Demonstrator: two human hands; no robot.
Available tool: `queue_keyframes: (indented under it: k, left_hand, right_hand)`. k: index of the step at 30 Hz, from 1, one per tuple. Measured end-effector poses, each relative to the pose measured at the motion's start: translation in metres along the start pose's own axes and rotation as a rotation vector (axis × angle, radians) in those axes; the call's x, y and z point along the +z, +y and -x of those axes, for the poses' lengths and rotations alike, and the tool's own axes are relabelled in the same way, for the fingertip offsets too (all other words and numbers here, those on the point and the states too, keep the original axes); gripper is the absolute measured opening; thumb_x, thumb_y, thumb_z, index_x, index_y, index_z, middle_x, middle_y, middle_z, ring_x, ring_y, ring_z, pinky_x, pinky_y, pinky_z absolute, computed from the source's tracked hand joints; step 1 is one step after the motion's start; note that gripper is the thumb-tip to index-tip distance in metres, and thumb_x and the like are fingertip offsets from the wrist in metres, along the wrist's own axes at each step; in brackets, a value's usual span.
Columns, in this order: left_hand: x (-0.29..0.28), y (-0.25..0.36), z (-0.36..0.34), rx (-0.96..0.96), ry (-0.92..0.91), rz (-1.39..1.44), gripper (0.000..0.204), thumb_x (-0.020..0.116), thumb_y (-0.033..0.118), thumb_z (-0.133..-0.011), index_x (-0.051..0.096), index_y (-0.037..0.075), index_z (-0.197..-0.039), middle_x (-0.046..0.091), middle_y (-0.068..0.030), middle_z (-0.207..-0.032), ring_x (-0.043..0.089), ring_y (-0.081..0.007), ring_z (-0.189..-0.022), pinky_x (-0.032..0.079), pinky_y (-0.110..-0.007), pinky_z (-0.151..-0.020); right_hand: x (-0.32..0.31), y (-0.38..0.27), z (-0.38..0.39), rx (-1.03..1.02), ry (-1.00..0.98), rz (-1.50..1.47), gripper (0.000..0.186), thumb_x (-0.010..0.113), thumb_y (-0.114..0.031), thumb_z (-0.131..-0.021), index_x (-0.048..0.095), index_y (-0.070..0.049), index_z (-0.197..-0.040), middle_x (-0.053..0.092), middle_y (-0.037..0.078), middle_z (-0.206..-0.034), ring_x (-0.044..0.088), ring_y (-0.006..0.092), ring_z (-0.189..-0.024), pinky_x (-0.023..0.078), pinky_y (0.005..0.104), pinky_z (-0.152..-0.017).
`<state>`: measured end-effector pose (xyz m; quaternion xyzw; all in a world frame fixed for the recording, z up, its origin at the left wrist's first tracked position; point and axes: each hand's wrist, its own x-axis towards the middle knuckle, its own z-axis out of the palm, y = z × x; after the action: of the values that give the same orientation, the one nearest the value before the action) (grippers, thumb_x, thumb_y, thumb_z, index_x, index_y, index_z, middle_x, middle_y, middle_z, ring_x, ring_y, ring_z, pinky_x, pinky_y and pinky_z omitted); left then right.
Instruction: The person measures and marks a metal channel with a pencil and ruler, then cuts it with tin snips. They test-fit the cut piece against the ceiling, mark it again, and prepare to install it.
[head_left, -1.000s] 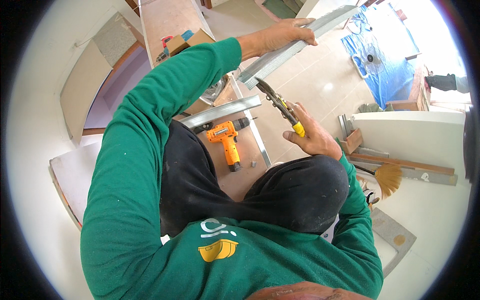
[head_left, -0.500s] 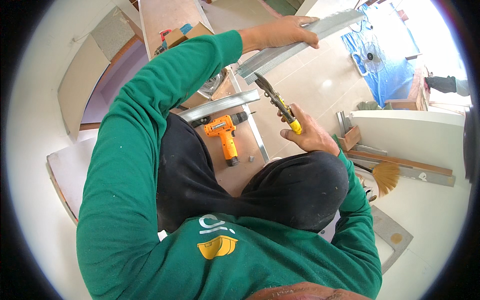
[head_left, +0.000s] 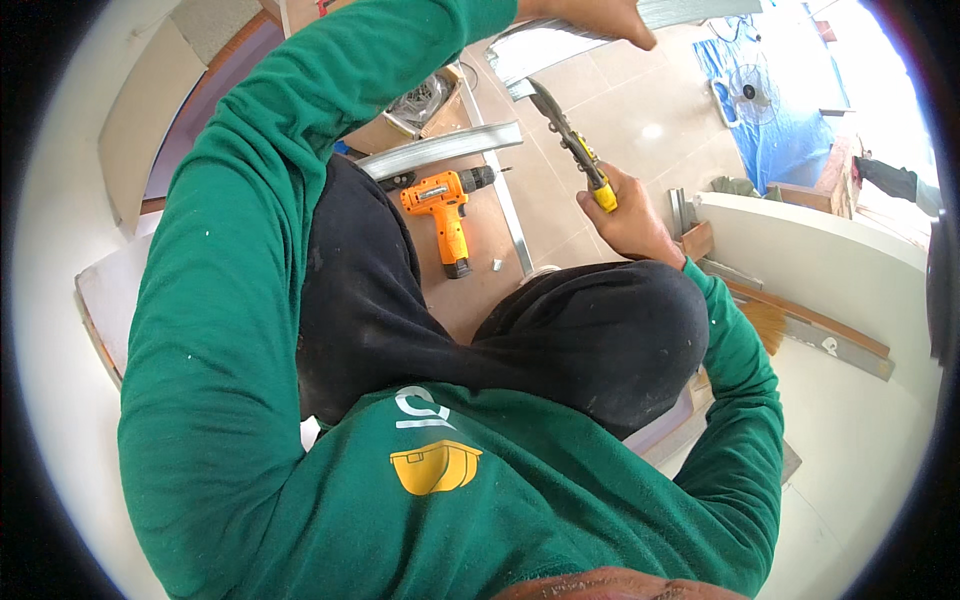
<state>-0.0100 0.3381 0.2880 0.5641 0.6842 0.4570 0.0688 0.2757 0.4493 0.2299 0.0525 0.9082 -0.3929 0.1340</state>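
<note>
At the top edge my left hand (head_left: 598, 18) grips a galvanized metal channel (head_left: 540, 50), its thumb along the near side; the other fingers are partly cut off by the frame. My right hand (head_left: 638, 215) is closed around the yellow handles of a pair of tin snips (head_left: 572, 142). The snips' dark jaws touch the near left end of the channel. Between my legs and the channel, a second metal channel piece (head_left: 440, 150) lies on a board, next to an orange cordless drill (head_left: 437, 205).
A box with a plastic bag of small parts (head_left: 430, 100) stands beyond the drill. A small metal scrap (head_left: 497, 265) lies beside it. To the right are a low white wall (head_left: 800, 235), wooden strips (head_left: 810, 315), a broom (head_left: 762, 322), and a fan (head_left: 750, 92) by blue sheeting.
The view has shifted, and the left hand with the channel sits higher in it. The snips' jaws have come up onto the channel's end, and their handles look closer together.
</note>
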Motion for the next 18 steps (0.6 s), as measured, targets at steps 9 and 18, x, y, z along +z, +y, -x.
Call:
queue_keyframes:
  k: [9, 18]
  left_hand:
    - [-0.042, 0.004, -0.019, -0.509, 0.571, 0.030, 0.079, 0.087, 0.039, -0.085, 0.062, -0.008, -0.144, 0.069, -0.0335, -0.136, 0.068, -0.0433, -0.129, 0.050, -0.050, -0.116]
    - [-0.090, -0.010, -0.032, -0.132, 1.201, 0.614, 0.073, 0.080, 0.002, -0.090, 0.038, 0.000, -0.149, 0.065, -0.0124, -0.107, 0.071, -0.0233, -0.088, 0.063, -0.039, -0.071]
  right_hand:
    - [0.038, 0.064, 0.011, 0.381, -0.001, -0.368, 0.054, 0.081, -0.032, -0.095, 0.061, -0.005, -0.137, 0.065, 0.006, -0.113, 0.060, 0.0224, -0.106, 0.047, 0.0413, -0.096]
    - [-0.004, 0.004, -0.032, 0.069, 0.115, -0.637, 0.063, 0.080, -0.037, -0.095, 0.056, -0.002, -0.143, 0.063, 0.009, -0.119, 0.062, 0.0227, -0.116, 0.049, 0.0384, -0.104]
